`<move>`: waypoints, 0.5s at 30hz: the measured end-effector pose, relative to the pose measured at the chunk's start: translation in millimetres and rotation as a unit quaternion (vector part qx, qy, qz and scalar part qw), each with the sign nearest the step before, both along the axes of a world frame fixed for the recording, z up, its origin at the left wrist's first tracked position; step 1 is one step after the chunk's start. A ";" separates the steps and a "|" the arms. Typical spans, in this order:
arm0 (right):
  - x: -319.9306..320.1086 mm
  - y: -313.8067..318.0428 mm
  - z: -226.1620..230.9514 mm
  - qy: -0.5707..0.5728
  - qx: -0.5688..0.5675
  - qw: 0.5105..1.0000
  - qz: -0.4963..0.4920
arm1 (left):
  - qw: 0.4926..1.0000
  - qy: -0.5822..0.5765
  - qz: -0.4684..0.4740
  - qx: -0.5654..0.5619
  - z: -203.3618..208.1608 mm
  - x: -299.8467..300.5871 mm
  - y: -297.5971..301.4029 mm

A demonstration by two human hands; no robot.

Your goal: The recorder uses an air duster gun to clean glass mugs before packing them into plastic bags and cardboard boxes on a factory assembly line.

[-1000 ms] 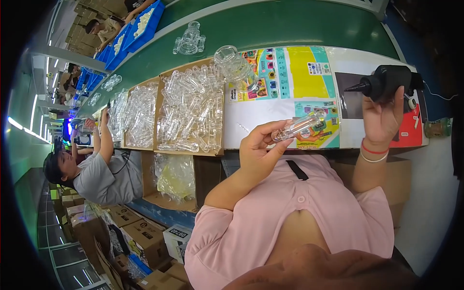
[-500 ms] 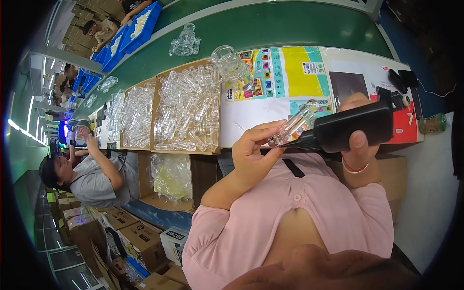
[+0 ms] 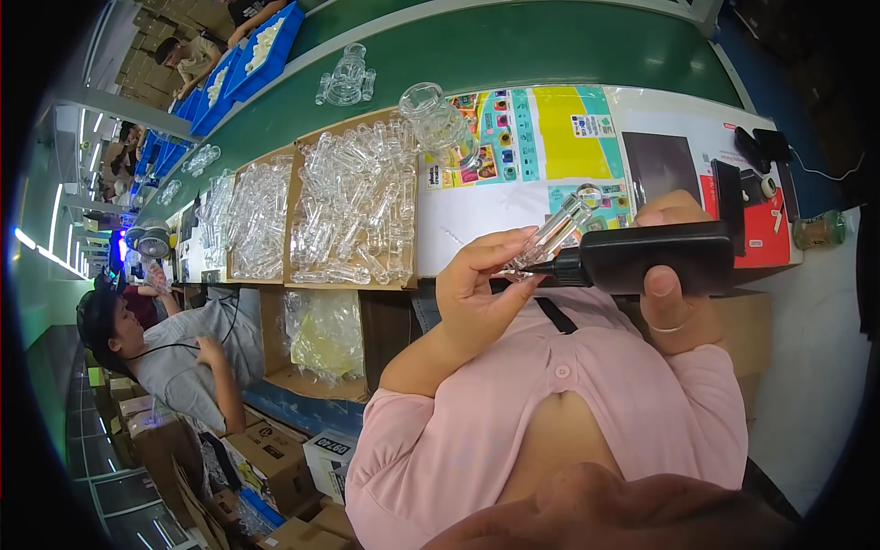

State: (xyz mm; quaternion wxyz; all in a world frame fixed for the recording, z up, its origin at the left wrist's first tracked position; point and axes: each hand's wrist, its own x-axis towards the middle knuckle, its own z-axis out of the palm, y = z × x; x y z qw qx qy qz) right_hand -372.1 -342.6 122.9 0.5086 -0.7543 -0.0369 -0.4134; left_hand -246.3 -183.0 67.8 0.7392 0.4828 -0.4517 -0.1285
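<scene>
Head view, just past our pink top point(image 3: 550, 394): our left hand point(image 3: 481, 286) pinches a clear tube point(image 3: 559, 231) between thumb and fingers, its far end slanting up to the right. Our right hand point(image 3: 676, 313) is wrapped around a black bottle point(image 3: 658, 258), whose nozzle points at the tube's near end; we cannot tell whether they touch. Beyond lie printed sheets point(image 3: 576, 151), and to our left a cardboard tray point(image 3: 295, 215) heaped with clear tubes point(image 3: 357, 202). Farther, a clear fitting point(image 3: 347, 78) stands on the green table point(image 3: 623, 55), with blue bins point(image 3: 272, 62) past it.
</scene>
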 end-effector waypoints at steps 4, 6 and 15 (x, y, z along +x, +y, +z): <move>0.2 -2.9 -2.5 -0.010 -0.033 0.999 0.008 | 1.000 -0.015 0.014 0.005 -0.3 0.2 0.3; 0.3 -2.1 -1.8 -0.008 -0.036 0.999 0.011 | 0.998 -0.054 0.031 0.010 -0.4 2.1 0.5; -1.3 -0.4 0.7 0.016 0.065 0.998 0.011 | 0.981 -0.157 0.089 0.071 3.0 5.4 5.1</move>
